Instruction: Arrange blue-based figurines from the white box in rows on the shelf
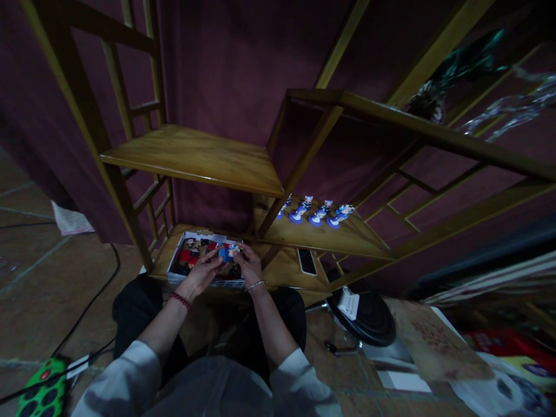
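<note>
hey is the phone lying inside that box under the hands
No, the phone lies on the lower shelf, right of the box.

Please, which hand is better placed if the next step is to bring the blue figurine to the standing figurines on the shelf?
Probably the right hand: it is nearer to the standing figurines, on the right. The left hand is farther away, over the open box. Both hold the blue figurine.

Dim, shadowy light; edges stretched, lower right apparently blurred.
</note>
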`<state>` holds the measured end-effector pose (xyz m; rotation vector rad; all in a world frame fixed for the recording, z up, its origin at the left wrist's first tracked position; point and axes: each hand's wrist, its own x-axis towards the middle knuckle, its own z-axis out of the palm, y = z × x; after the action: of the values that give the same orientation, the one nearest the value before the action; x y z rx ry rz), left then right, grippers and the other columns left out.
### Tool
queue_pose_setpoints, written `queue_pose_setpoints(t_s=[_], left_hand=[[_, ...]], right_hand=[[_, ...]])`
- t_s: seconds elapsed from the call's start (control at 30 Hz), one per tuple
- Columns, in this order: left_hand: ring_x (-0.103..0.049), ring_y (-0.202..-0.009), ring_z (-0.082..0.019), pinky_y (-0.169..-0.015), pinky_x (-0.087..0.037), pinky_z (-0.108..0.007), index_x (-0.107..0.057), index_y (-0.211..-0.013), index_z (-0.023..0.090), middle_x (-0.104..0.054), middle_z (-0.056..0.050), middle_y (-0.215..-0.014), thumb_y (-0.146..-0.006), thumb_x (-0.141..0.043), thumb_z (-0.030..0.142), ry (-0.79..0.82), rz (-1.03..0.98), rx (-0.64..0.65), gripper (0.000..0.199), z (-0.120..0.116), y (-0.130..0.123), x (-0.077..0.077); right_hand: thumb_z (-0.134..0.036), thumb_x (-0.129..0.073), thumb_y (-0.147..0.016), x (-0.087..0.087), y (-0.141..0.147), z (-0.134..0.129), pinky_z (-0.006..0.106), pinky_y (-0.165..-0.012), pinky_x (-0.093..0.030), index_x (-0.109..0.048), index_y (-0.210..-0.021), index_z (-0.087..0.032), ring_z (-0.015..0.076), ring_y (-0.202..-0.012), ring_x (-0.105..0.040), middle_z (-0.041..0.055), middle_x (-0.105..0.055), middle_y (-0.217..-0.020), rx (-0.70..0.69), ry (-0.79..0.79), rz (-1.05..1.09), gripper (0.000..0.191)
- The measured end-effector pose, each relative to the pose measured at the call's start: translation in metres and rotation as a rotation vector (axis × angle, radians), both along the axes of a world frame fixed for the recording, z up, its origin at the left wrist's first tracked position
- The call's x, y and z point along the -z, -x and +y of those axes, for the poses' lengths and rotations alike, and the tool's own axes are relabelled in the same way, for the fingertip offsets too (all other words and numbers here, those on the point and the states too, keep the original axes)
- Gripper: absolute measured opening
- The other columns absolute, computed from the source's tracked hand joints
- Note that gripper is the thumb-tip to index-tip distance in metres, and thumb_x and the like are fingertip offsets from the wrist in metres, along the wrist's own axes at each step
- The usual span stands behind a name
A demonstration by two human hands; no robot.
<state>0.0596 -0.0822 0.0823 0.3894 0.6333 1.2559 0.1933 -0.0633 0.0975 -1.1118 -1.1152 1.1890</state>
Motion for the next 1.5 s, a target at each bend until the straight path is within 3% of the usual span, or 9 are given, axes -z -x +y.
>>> queue_pose_setpoints(t_s=[0.4,0.83,1.2,1.5], left_hand=[[-0.058,-0.096,-0.017,-0.093,-0.041,-0.034,-0.064,-0.103,0.016,-0.064,-0.005,-0.103,-0.063,-0.069,0.006,-0.033,0.017,0.020,0.042,-0.007,0.003,-0.005],[-0.061,-0.083,-0.014,-0.088,-0.045,-0.033,-0.066,-0.089,0.012,-0.066,-0.005,-0.090,-0.061,-0.071,0.006,0.014,0.049,-0.024,0.029,-0.002,0.003,-0.001],[-0.060,-0.086,-0.016,-0.088,-0.044,-0.035,-0.066,-0.089,0.013,-0.067,-0.004,-0.085,-0.057,-0.074,0.007,0.029,0.079,-0.031,0.034,-0.004,0.001,-0.010],[-0.061,-0.081,-0.014,-0.087,-0.046,-0.033,-0.068,-0.086,0.014,-0.069,-0.004,-0.088,-0.054,-0.076,0.012,0.020,0.117,-0.024,0.033,-0.006,-0.001,-0.014]], right_hand=[[-0.028,-0.066,-0.063,0.003,0.006,0.001,0.028,-0.076,-0.048,-0.061,-0.093,-0.019,0.0155,-0.080,-0.060,0.0013,-0.066,-0.086,-0.014,-0.031,-0.047,0.032],[-0.028,-0.065,-0.063,0.004,0.007,0.003,0.028,-0.074,-0.047,-0.060,-0.090,-0.019,0.0157,-0.080,-0.059,0.0008,-0.065,-0.086,-0.022,-0.032,-0.101,0.029],[-0.030,-0.063,-0.066,0.006,0.004,0.004,0.026,-0.072,-0.048,-0.057,-0.093,-0.021,0.0145,-0.077,-0.059,0.0000,-0.064,-0.084,-0.054,-0.076,-0.146,0.029],[-0.026,-0.059,-0.070,0.000,0.001,0.000,0.027,-0.080,-0.046,-0.057,-0.094,-0.021,0.0142,-0.085,-0.058,-0.0002,-0.063,-0.091,-0.090,-0.172,-0.236,0.025]])
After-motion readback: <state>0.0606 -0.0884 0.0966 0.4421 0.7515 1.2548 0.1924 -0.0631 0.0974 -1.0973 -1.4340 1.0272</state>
